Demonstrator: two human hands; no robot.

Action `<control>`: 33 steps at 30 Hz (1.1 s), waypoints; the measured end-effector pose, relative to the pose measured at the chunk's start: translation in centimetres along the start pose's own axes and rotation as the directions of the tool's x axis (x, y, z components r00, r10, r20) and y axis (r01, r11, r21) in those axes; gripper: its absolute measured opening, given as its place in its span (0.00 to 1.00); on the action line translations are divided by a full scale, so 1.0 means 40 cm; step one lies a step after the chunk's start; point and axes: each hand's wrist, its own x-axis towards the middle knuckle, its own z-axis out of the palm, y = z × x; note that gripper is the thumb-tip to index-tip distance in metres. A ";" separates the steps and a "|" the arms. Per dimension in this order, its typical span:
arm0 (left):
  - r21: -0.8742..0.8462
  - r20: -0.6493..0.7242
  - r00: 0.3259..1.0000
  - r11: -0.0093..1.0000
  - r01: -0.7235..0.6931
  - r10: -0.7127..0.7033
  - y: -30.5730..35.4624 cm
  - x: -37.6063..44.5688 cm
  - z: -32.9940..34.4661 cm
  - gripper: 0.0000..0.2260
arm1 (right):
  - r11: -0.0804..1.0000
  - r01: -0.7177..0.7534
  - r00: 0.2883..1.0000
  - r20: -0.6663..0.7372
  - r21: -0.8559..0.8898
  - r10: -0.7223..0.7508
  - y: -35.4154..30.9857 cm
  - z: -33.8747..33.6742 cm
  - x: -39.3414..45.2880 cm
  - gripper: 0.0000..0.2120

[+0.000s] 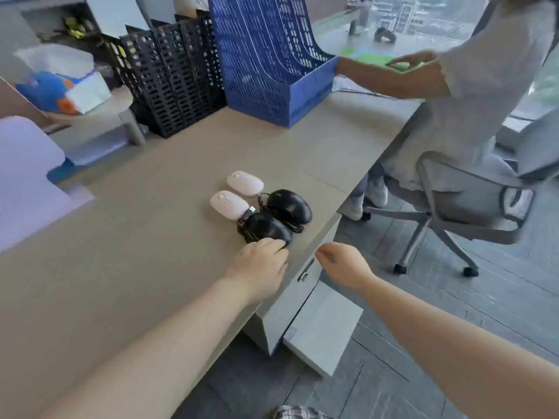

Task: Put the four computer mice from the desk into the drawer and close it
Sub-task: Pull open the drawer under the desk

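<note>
Two white mice (245, 182) (229, 204) and two black corded mice (289, 205) (266, 228) lie grouped near the right edge of the desk (136, 252). My left hand (261, 261) rests on the desk with its fingertips touching the nearer black mouse. My right hand (341, 263) hovers beyond the desk edge, just above the drawer's handle (305, 272), fingers loosely curled and holding nothing. The drawer (323, 325) is pulled out below the desk edge, and the part of its inside that I can see holds nothing.
A blue file rack (272, 65) and black file racks (172, 83) stand at the back of the desk. Another person in white sits on a grey swivel chair (462, 207) to the right, an arm stretched over the desk. Dark floor lies beneath the drawer.
</note>
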 end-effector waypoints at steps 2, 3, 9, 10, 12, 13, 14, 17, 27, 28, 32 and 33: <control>-0.023 -0.006 0.998 0.997 -0.067 0.067 0.008 -0.008 0.053 0.18 | 0.999 -0.040 0.999 0.016 0.019 0.040 0.046 0.045 0.004 0.13; -0.023 -0.042 0.994 0.995 -0.097 0.096 0.007 -0.014 0.090 0.17 | 0.998 -0.052 0.998 0.025 0.023 0.051 0.073 0.073 0.010 0.13; -0.043 -0.186 0.975 0.990 -0.134 0.123 0.004 -0.033 0.179 0.18 | 0.973 -0.185 0.974 0.159 0.138 0.163 0.186 0.224 0.049 0.16; -0.033 -0.191 0.974 0.991 -0.129 0.120 0.002 -0.030 0.179 0.19 | 0.965 -0.199 0.970 0.175 0.169 0.169 0.194 0.244 0.061 0.17; -0.004 -0.192 0.976 0.994 -0.109 0.107 0.003 -0.033 0.183 0.21 | 0.939 -0.218 0.967 0.191 0.267 0.171 0.199 0.275 0.080 0.16; 0.016 -0.187 0.977 0.995 -0.100 0.101 0.002 -0.035 0.187 0.22 | 0.922 -0.226 0.966 0.194 0.316 0.171 0.197 0.288 0.089 0.16; 0.037 -0.179 0.979 0.995 -0.094 0.100 0.002 -0.037 0.189 0.22 | 0.906 -0.234 0.965 0.202 0.353 0.170 0.192 0.297 0.094 0.16; 0.058 -0.143 0.987 0.996 -0.067 0.074 0.008 -0.039 0.187 0.22 | 0.836 -0.292 0.950 0.242 0.465 0.198 0.174 0.313 0.093 0.14; 0.057 -0.092 0.995 0.998 -0.038 0.043 0.011 -0.035 0.179 0.22 | 0.713 -0.383 0.923 0.270 0.587 0.274 0.150 0.313 0.107 0.07; 0.056 -0.085 0.996 0.998 -0.036 0.040 0.011 -0.035 0.179 0.22 | 0.718 -0.386 0.922 0.270 0.579 0.277 0.149 0.312 0.105 0.08; 0.069 -0.064 0.998 0.997 -0.019 0.023 0.016 -0.036 0.174 0.23 | 0.762 -0.383 0.921 0.281 0.523 0.270 0.149 0.307 0.102 0.07; 0.072 -0.062 0.998 0.997 -0.014 0.018 0.017 -0.036 0.173 0.23 | 0.771 -0.381 0.920 0.288 0.510 0.265 0.150 0.302 0.104 0.07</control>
